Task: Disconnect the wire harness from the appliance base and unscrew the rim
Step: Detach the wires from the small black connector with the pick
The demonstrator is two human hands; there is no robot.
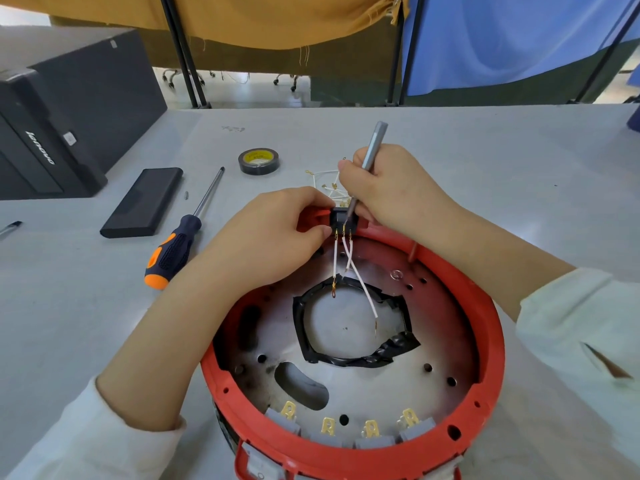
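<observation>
Two hands working far rim of red base [346, 445]: I'm seeing left hand [277, 233] pinching black connector [341, 218], right hand [391, 188] gripping thin screwdriver [372, 150]. Wires [360, 282] thin, floppy, fragile; grab connector body.

Screwdriver [176, 242] left of base [349, 341]; tape roll [259, 161] behind; wires [349, 268] inside

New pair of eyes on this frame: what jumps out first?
The big red ring of the appliance base fills the near centre, with white wires trailing across its metal plate. At its far edge the left hand pinches a small black connector while the right hand works a slim grey screwdriver into it. An orange-handled screwdriver lies unused on the table to the left.
</observation>
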